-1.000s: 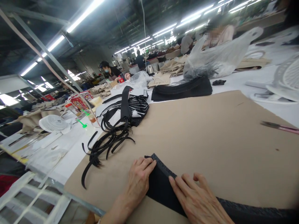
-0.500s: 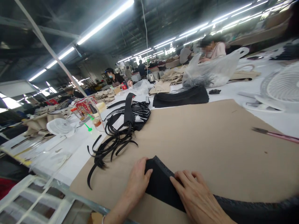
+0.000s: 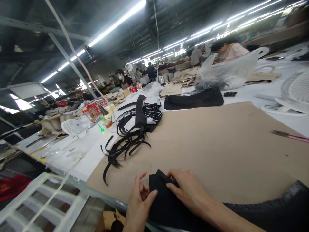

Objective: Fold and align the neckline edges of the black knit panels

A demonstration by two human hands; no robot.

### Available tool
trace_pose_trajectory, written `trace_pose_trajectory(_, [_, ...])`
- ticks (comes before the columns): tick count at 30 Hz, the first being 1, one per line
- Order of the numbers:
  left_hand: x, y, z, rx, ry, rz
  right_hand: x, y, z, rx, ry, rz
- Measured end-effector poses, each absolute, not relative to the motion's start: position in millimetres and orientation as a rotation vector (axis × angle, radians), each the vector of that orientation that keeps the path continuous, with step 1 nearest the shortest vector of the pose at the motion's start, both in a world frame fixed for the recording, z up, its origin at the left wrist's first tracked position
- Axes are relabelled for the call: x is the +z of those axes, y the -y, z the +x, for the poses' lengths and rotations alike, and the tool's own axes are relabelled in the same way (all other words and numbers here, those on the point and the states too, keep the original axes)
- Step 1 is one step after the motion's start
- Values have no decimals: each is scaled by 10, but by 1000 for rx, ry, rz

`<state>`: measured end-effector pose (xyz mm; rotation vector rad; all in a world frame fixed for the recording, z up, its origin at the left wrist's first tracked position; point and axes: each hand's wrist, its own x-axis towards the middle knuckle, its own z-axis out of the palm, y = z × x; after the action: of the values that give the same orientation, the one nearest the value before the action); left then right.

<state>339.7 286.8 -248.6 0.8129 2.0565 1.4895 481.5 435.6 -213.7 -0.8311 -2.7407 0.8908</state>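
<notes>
A black fabric piece [image 3: 161,201] lies at the near edge of a brown cardboard sheet [image 3: 217,141] on the table. My left hand [image 3: 139,199] pinches its left edge between thumb and curled fingers. My right hand [image 3: 187,188] rests on top of the piece, fingers pressing its upper corner; my right forearm runs off to the lower right. More dark fabric [image 3: 272,212] trails to the right along the bottom of the view.
A bundle of black straps [image 3: 125,145] lies left of the sheet beside striped fabric [image 3: 149,112]. A black folded stack [image 3: 194,99] and plastic bag [image 3: 229,69] sit behind. Scissors [image 3: 289,136] lie right, white fans [image 3: 296,90] [image 3: 72,126] either side. Other people work farther back.
The view shifted right and down. My left hand went from lying flat on the fabric to pinching its edge; my right hand slid left onto the upper corner.
</notes>
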Motion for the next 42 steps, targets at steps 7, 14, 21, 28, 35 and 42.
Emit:
trace_pose_trajectory(7, [-2061,-3185,3168,736,-2223,1896,-2198,-4326,4680,839,2773,-818])
trace_pose_trajectory(14, [-1871,-3630,3059,298,-1881,2152,-2247,-4269,4637,830,2754,-851])
trace_pose_trajectory(21, [-1912,-3707,2961,222,-1783,2162,-2305,-4233,4640,849,2723,-863])
trace_pose_trajectory(28, [-1949,-3720,2915,208,-1694,2212,-2337,-4205,4661,854,2695,-875])
trace_pose_trajectory(35, [-1997,-3672,2826,236,-1610,2401,-2447,-4174,4726,738,2675,-741])
trace_pose_trajectory(42, [-2062,-3584,2744,196,-1566,2618,-2586,-4182,4760,353,2705,-536])
